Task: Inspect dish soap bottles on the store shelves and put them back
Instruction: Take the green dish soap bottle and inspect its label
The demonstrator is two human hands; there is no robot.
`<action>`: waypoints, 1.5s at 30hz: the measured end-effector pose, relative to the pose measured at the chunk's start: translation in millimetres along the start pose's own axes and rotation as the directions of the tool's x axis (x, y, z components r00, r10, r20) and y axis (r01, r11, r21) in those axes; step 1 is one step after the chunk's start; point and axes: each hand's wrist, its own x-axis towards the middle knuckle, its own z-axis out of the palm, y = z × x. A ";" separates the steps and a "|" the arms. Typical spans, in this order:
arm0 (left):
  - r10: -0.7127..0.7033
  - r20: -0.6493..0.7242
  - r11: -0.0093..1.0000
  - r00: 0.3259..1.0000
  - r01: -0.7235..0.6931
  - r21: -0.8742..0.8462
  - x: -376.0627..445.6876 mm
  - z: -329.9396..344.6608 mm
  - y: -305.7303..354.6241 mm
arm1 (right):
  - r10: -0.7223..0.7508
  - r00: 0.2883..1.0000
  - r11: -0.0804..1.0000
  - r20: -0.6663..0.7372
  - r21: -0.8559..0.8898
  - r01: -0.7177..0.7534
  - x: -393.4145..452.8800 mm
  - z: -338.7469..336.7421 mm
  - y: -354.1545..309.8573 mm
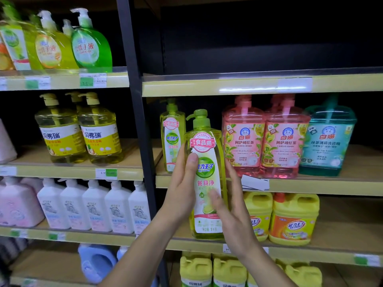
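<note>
A tall yellow-green dish soap bottle (205, 162) with a green pump and a white-and-pink label is held upright in front of the shelves. My left hand (183, 189) grips its left side, thumb lying across the label. My right hand (230, 212) holds its right side, thumb on the lower label. A second bottle of the same kind (172, 133) stands behind it on the middle shelf (310, 186).
Two pink pump bottles (263, 139) and a teal one (327, 141) stand to the right on the same shelf. Yellow jugs (294, 218) sit below. A dark upright post (138, 112) divides the bays. Left bay holds yellow bottles (78, 131) and white ones (95, 206).
</note>
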 end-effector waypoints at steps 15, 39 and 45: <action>0.416 0.130 0.819 0.900 -0.433 0.376 -23.2 -1.9 -37.8 | -0.061 0.998 0.991 0.009 -0.115 0.061 3.0 -15.8 38.3; -0.297 -0.125 0.954 0.947 0.289 -0.079 -8.7 16.0 14.1 | 0.480 0.840 0.681 0.252 0.496 -0.538 13.6 -19.3 -10.4; -0.480 -0.121 0.876 0.869 0.467 -0.125 1.7 13.5 24.3 | 0.553 0.766 0.575 0.327 0.515 -0.635 17.5 -25.1 -21.5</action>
